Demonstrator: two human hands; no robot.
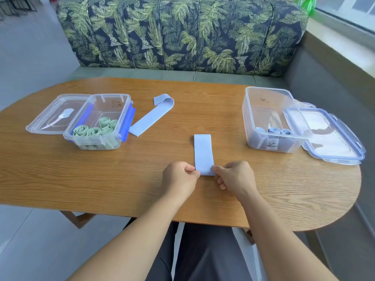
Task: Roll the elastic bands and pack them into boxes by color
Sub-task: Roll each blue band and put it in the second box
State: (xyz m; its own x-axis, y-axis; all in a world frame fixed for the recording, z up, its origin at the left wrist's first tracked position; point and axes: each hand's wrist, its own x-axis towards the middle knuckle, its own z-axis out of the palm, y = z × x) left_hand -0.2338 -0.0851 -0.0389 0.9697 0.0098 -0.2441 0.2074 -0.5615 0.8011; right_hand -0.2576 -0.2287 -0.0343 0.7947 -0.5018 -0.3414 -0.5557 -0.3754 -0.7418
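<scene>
Rolling starts now: my left hand [180, 175] and right hand [235, 175] pinch the blue band's [203, 153] near end between them; next, curl it tightly away from me.

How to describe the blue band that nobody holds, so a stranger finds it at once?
On the wooden table, find the clear box of green rolls at the left. Just right of it lies a long pale blue band, its far end folded over. Unlike the other flat blue band, it lies untouched.
</scene>
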